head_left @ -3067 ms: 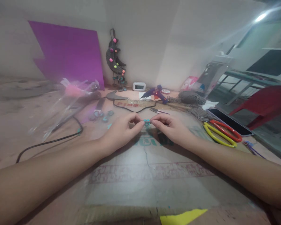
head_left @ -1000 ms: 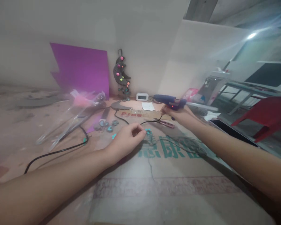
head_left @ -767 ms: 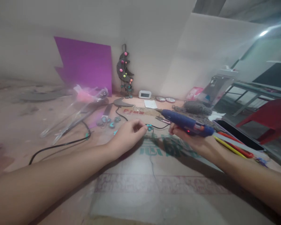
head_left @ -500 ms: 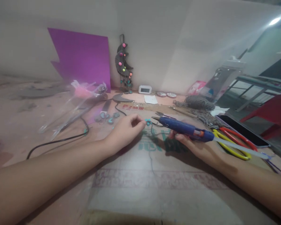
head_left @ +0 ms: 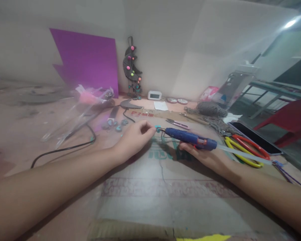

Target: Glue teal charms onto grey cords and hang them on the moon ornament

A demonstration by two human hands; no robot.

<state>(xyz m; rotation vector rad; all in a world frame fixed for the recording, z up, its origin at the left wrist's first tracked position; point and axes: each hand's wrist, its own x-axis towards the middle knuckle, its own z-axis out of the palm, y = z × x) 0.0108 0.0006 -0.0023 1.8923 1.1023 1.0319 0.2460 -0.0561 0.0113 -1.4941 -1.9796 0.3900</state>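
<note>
My left hand (head_left: 140, 134) pinches a small teal and grey piece (head_left: 158, 129) between thumb and fingertips; its exact kind is too small to tell. A thin grey thread (head_left: 162, 169) trails from near it down over the board. My right hand (head_left: 199, 152) is wrapped round a blue hot glue gun (head_left: 188, 136), with a long translucent glue stick (head_left: 243, 154) poking out of its back end. The gun's metal nozzle (head_left: 161, 129) points left and is at the small piece, touching or nearly so. Thread snips (head_left: 178, 124) lie just behind the gun.
Left of the hands are small teal-grey pieces (head_left: 118, 128), a grey crescent (head_left: 130, 104) and a black cord (head_left: 65, 150). At right lie red-and-yellow-handled scissors (head_left: 251, 147), a phone (head_left: 257, 137) and grey yarn (head_left: 211, 109). A moon hanging (head_left: 131, 65) and purple sheet (head_left: 90, 63) stand behind.
My right hand has brought the glue gun left, so its nozzle now meets the small piece. The snips behind it show more fully. My left hand has stayed nearly in place.
</note>
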